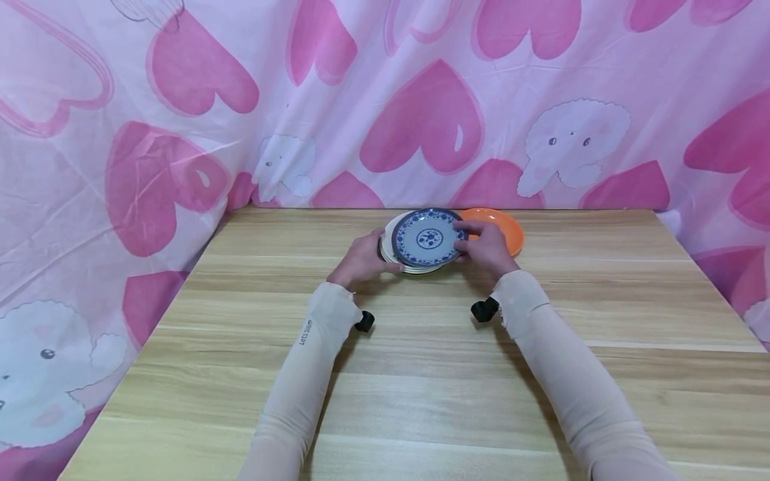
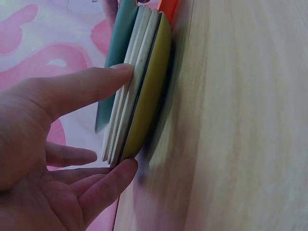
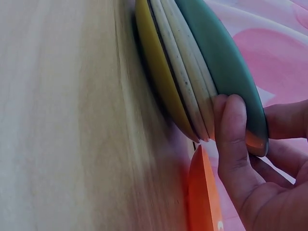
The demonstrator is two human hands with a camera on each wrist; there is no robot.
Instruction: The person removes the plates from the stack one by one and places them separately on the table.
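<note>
A blue-and-white patterned plate (image 1: 430,238) lies tilted over a stack of white plates (image 1: 388,248) at the table's back. My right hand (image 1: 488,247) pinches its right edge; the plate's teal underside (image 3: 224,57) shows in the right wrist view. My left hand (image 1: 361,259) holds the stack's left side, thumb on the white rims and fingertips near the bottom. Beneath the white plates is a yellow plate (image 2: 153,91), lowest in the stack. Right of the stack, partly behind my right hand, sits an orange plate (image 1: 510,230).
The wood-grain table (image 1: 409,387) runs toward me in front of the plates. A pink curtain (image 1: 421,120) with hearts hangs directly behind its back edge and along the left side.
</note>
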